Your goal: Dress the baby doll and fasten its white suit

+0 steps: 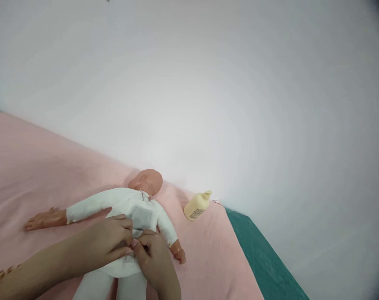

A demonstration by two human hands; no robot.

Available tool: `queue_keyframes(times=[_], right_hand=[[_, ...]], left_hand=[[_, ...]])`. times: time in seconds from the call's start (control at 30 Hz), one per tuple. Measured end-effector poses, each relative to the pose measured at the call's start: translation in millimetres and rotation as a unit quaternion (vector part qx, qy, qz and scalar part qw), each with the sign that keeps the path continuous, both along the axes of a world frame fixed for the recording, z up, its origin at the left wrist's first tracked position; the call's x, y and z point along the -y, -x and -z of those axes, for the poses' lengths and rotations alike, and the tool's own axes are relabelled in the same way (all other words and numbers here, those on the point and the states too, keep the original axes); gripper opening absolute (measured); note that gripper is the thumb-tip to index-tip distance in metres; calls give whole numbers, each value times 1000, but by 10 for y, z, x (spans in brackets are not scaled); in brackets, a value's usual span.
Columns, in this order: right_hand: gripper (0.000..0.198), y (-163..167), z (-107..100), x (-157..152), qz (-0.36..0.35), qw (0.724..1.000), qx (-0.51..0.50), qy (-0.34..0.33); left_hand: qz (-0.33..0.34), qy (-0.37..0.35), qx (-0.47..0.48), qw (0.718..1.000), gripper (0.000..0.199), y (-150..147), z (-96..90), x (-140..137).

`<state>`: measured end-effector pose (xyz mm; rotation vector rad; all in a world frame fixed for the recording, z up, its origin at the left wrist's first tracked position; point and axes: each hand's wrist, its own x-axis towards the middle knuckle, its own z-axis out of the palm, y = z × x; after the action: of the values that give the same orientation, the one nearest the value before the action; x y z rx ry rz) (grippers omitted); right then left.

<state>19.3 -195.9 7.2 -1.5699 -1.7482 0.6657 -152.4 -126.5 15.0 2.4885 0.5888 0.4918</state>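
A baby doll (120,200) with a bare plastic head and a white cloth body lies on a pink sheet, its arms spread out. On its torso sits a squarish, raised pale patch (142,216). My left hand (116,237) is closed over the middle of the torso, its fingers pinching at the white cloth. Right beside it, my right hand (151,254) is closed too, thumb and fingers pressed together at the same cloth, touching the left fingertips. The fingers hide exactly what part of the cloth lies between them.
A pale yellow pump bottle (197,206) stands on the pink sheet (208,258), right of the doll's head. A green surface (258,246) shows beyond the sheet's right edge. Behind the bed rises a plain white wall (189,91).
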Motion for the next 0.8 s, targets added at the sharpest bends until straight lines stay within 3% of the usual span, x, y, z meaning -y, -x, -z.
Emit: queue_keyframes(times=[0.27, 0.57, 0.8], right_hand=[[31, 23, -73, 3, 40, 998, 12, -52], [29, 47, -31, -23, 48, 998, 27, -28], [27, 32, -14, -47, 78, 991, 30, -102]], left_hand=[[-28, -43, 20, 999, 16, -14, -37, -18], [-33, -35, 19, 999, 12, -33, 135, -81], [-39, -79, 32, 996, 18, -54, 111, -115]])
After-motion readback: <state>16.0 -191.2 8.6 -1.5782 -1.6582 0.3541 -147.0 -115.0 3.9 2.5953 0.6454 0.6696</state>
